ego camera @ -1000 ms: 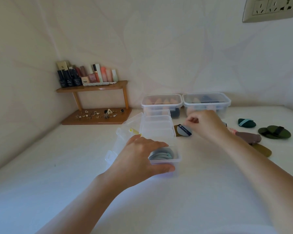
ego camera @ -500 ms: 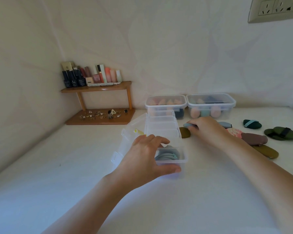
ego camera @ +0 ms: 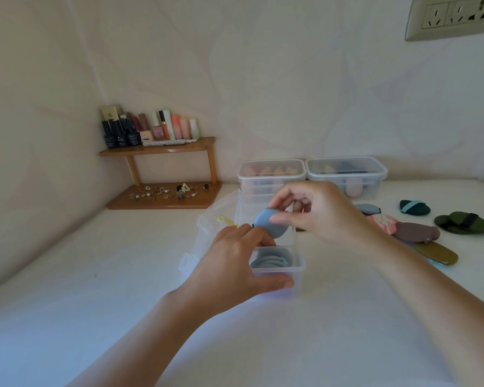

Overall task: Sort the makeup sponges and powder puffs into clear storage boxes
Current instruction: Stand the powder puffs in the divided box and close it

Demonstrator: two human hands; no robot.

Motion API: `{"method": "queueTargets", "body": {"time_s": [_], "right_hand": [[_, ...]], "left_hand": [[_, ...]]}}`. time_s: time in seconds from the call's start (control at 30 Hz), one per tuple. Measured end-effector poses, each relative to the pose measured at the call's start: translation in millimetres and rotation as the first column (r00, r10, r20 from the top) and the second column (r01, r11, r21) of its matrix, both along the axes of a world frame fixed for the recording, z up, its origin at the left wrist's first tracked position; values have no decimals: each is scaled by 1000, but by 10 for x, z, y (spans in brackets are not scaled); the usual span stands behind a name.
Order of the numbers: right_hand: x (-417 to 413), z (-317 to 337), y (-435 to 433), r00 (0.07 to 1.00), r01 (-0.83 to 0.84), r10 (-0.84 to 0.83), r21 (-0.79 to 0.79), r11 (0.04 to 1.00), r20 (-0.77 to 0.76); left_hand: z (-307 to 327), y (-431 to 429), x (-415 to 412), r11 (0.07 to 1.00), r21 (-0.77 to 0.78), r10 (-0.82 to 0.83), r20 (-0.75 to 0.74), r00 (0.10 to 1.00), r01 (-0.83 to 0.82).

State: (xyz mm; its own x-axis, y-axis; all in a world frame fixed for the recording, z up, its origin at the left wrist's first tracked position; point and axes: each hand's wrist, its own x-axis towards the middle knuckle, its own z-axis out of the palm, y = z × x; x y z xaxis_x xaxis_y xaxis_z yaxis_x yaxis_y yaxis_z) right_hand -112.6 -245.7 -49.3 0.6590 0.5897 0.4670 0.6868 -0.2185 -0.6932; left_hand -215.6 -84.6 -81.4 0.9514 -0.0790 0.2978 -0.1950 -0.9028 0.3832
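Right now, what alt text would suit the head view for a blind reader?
A person's right hand pinches a grey-blue powder puff above a clear divided box that the left hand holds; its near compartment holds similar puffs. More puffs, green, brown and pink, lie loose on the white table to the right, and two lidded clear boxes stand behind.

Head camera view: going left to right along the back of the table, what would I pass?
A wooden shelf with bottles and jewellery → first lidded clear box, holding peach sponges → second lidded clear box → teal puff → dark green puff.
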Motion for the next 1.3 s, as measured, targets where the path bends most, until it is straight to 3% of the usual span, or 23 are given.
{"method": "queueTargets", "body": {"time_s": [0.17, 0.33, 0.63, 0.93, 1.07, 1.13, 1.2, 1.3], "right_hand": [[-28, 33, -37, 993, 100, -95, -69, 993, 68], [-107, 32, -9, 994, 82, -64, -236, 968, 86], [-132, 46, -1, 939, 170, -60, -306, 937, 339], [-55, -43, 19, 930, 150, 16, -419, 895, 367], [-2, 38, -50, 977, 58, 27, -383, 922, 213], [123, 99, -168, 993, 75, -43, -299, 951, 113], [333, 95, -350, 972, 236, -235, -155, 959, 23], [721, -103, -666, 765, 640, -638, -207, 740, 85]], "left_hand": [[-1, -7, -4, 1000, 3, 8, 6, 1000, -8], [-11, -1, -1, 1000, 5, 9, 19, 1000, -9], [-22, 11, 4, 1000, -10, -21, 37, 999, 22], [24, -8, 10, 999, 0, -39, 35, 999, 39], [14, 3, 6, 1000, 9, -23, -23, 999, 23], [7, 6, 2, 999, 5, -36, -42, 998, 36], [17, -2, -4, 999, 21, -46, -70, 997, 47], [23, 4, 11, 994, 80, -65, -57, 996, 69]]}}
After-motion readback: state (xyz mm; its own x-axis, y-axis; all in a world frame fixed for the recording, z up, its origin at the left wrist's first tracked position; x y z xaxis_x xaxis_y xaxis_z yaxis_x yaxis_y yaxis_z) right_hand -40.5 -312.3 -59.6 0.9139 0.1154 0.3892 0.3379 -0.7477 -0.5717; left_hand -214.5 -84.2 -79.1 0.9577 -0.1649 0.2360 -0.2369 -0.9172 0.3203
